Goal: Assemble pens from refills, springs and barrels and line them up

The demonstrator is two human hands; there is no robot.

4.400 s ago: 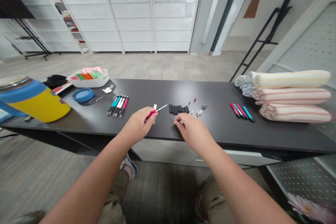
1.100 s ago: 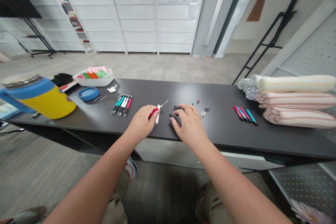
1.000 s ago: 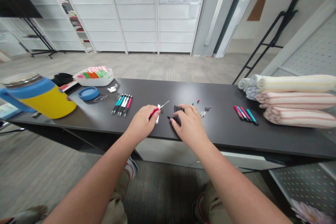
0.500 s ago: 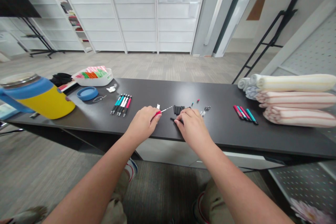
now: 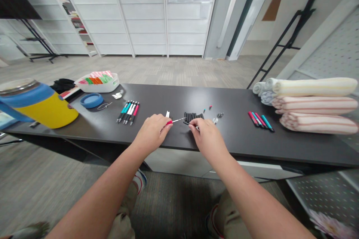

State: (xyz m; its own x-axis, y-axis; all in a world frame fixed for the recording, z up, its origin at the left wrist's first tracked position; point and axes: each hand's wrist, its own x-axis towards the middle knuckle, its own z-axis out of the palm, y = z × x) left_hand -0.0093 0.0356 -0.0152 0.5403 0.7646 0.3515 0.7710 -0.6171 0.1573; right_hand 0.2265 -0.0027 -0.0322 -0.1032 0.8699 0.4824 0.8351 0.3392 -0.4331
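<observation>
My left hand (image 5: pixel 153 130) is closed on a red pen barrel (image 5: pixel 169 122), with a thin pale refill (image 5: pixel 178 120) sticking out to the right. My right hand (image 5: pixel 206 133) pinches a small black pen grip (image 5: pixel 186 123), its end close to the refill's tip; whether they touch I cannot tell. Just behind the right fingers lies a row of several black grips (image 5: pixel 192 117). White pen parts (image 5: pixel 167 114) lie behind my left hand. Beyond my right hand are small metallic and clear parts (image 5: pixel 220 115), plus a tiny red piece (image 5: pixel 210 107) and a tiny teal one (image 5: pixel 204 111).
Several assembled pens (image 5: pixel 128 112) lie to the left, several coloured barrels (image 5: pixel 260 121) to the right. Rolled towels (image 5: pixel 314 104) are stacked at the right end. On the left stand a yellow and blue mug (image 5: pixel 42 104), a blue lid (image 5: pixel 92 100) and a white basket (image 5: pixel 108 86).
My right hand has lifted the black grip up from the tabletop, bringing its end near the refill's tip. My left hand keeps hold of the red barrel, almost still.
</observation>
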